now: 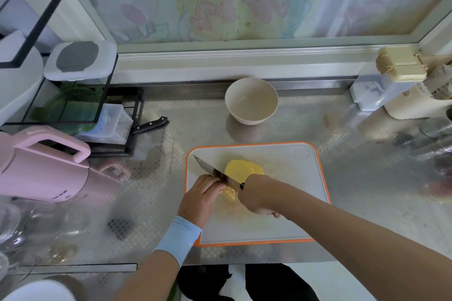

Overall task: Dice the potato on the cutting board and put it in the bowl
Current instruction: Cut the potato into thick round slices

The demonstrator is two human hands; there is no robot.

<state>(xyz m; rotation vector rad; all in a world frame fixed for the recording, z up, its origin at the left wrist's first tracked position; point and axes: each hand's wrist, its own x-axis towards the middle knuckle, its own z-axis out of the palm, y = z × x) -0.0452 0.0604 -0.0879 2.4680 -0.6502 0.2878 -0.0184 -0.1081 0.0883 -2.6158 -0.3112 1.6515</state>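
A peeled yellow potato lies on the orange-rimmed cutting board (288,222). Cut slices (241,167) are fanned out beyond the knife. My left hand (201,197) holds the uncut potato piece (230,193) with curled fingers, knuckles against the blade. My right hand (256,199) grips the handle of a cleaver (215,171), whose blade runs diagonally up-left over the potato. A beige bowl (251,100) stands behind the board, with nothing inside it.
A pink kettle (44,168) sits at the left, with a black rack (73,110) and a second knife (151,124) behind it. Glassware crowds the left front and right edges. White and beige containers (401,80) stand at the back right.
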